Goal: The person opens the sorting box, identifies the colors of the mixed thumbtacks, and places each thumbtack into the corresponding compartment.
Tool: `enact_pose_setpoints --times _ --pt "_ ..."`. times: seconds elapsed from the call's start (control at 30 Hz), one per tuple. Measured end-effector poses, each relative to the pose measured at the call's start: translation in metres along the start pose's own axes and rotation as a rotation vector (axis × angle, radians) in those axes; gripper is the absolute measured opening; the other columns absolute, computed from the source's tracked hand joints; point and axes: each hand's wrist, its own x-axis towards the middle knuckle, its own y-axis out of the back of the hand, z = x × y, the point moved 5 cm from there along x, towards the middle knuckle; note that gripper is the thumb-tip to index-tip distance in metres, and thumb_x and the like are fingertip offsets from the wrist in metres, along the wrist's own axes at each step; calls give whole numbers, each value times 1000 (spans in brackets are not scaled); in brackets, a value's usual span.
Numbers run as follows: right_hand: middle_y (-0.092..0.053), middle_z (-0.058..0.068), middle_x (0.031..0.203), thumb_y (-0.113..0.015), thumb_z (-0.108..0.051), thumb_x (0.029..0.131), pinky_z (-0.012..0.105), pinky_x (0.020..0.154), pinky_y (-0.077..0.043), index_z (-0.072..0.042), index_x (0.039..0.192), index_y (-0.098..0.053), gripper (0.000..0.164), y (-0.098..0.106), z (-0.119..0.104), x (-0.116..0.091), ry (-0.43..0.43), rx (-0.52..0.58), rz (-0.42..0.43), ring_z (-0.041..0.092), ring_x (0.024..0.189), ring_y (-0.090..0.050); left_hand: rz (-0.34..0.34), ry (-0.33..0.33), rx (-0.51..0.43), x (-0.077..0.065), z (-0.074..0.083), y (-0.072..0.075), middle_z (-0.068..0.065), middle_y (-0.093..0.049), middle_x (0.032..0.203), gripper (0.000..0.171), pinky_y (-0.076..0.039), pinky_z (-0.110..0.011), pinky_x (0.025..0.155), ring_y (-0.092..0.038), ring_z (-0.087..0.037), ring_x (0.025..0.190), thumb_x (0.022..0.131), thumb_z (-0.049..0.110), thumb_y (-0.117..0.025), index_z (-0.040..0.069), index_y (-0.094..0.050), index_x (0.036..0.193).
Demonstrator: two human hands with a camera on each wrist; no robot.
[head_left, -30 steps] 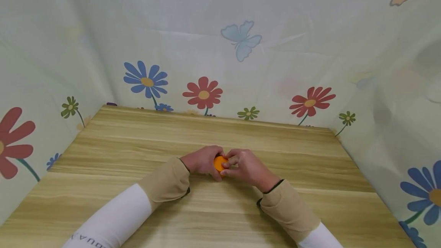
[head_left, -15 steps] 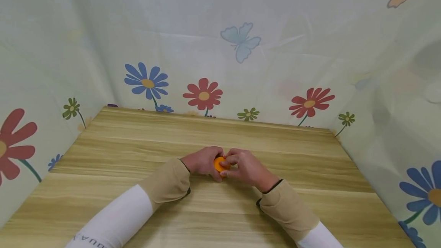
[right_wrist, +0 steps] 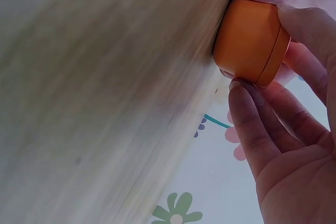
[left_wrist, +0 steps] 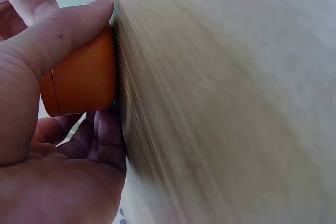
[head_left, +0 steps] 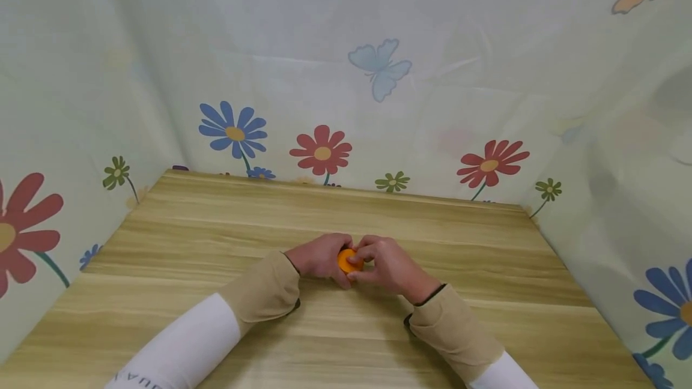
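A small round orange container (head_left: 346,261) stands on the wooden table, between both hands. Its side shows a thin seam near the top, like a lid line, on the orange container (left_wrist: 86,80) in the left wrist view. My left hand (head_left: 322,257) grips it from the left, thumb on the near side and fingers on the far side. From the right, my right hand (head_left: 393,266) pinches the upper part, with the thumb near the seam of the container (right_wrist: 249,38) in the right wrist view. One right finger lies over the top. Fingers hide part of the rim.
The wood-grain table (head_left: 324,341) spreads around both hands. A pale curtain (head_left: 303,29) printed with flowers and butterflies encloses its back and both sides. Tan cuffs and white sleeves (head_left: 184,332) cover the forearms.
Both hands stay on the orange container in nearly the same place. The right fingers shift slightly on its top. The whole head view drifts slightly downward.
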Motion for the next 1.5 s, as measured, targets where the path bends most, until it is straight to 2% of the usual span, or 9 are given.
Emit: enact_pose_setpoints --times 0.3,0.57,0.87,1.17,1.5 --pt "-59 -2 89 -81 -18 75 29 66 -51 -10 90 -73 19 1 1 0 -6 51 -47 10 77 -54 -17 -12 -17 0 0 -1 5 -54 85 52 -44 -21 67 -51 -10 73 61 28 -90 15 -51 93" --pt "-60 0 94 -82 -19 73 27 70 -51 -11 92 -73 23 4 1 -1 -10 74 -69 9 81 -56 -26 -10 -6 0 -2 -3 7 -55 88 54 -45 -21 70 -52 -10 76 61 30 -89 16 -51 97" --pt "-62 -1 95 -84 -21 70 21 72 -49 -10 92 -74 26 8 1 0 -19 54 -75 6 85 -55 -26 -27 -3 2 -2 -3 8 -55 88 54 -44 -21 70 -51 -9 76 61 31 -89 16 -51 97" --pt "-63 4 98 -83 -23 72 21 74 -48 -10 93 -74 27 6 2 1 -17 29 -88 8 86 -56 -26 -22 0 0 0 -2 7 -54 87 53 -44 -22 70 -51 -10 75 61 29 -89 15 -51 96" --pt "-62 3 97 -83 -24 72 21 75 -48 -11 94 -74 27 7 3 2 -24 19 -87 7 86 -55 -28 -25 5 2 1 0 6 -54 88 53 -44 -22 70 -51 -10 75 62 29 -89 15 -50 97"
